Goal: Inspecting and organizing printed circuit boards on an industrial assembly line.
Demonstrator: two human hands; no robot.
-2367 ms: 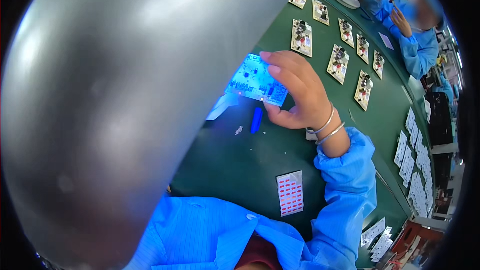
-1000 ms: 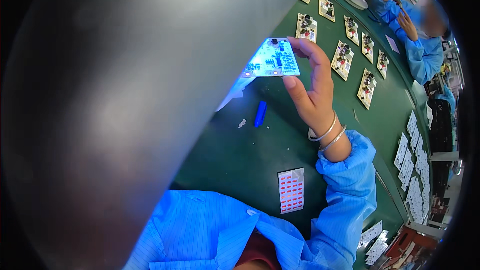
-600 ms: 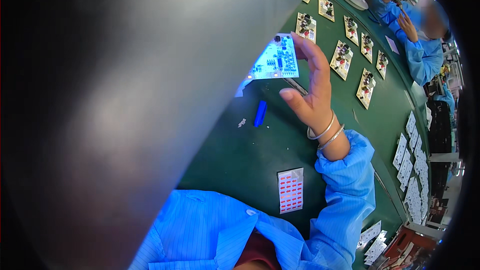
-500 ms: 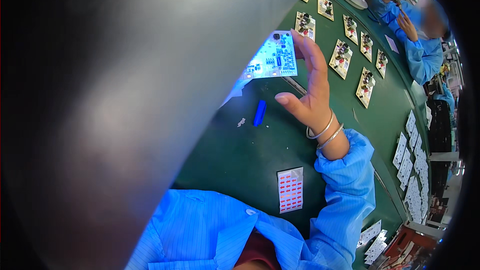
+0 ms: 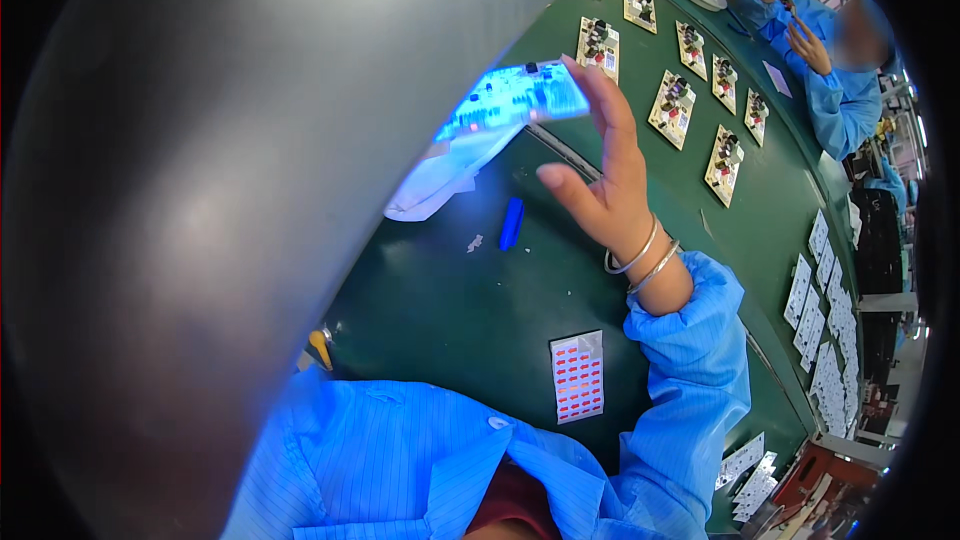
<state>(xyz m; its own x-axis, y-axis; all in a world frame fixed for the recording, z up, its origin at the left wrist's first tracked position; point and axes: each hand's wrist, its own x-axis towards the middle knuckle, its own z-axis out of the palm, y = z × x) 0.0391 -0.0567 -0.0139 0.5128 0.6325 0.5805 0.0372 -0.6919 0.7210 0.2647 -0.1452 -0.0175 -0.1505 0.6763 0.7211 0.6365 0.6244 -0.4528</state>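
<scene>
A circuit board (image 5: 535,95) lit bright blue is tilted in the air at the upper middle; its left part is hidden behind a large grey lamp-like cover (image 5: 250,140). My right hand (image 5: 610,155) supports the board's right edge, fingertips at its far corner and thumb stretched out apart from it. Two silver bangles circle that wrist. My left hand is out of sight. Beneath the board lies a white cloth or bag-like piece (image 5: 450,175). A small blue stick-like object (image 5: 511,224) rests on the green table nearby.
A sheet of red arrow stickers (image 5: 577,377) lies before my chest. Assembled circuit boards (image 5: 672,108) stand in rows at the far right. White boards (image 5: 828,370) are piled along the right edge. Across the table sits a co-worker in blue (image 5: 850,110). A yellow-tipped object (image 5: 320,348) shows at left.
The circuit board has tipped to a flatter angle, and my right hand has shifted slightly left with it. More of the white piece and the yellow-tipped object now show as the view shifted.
</scene>
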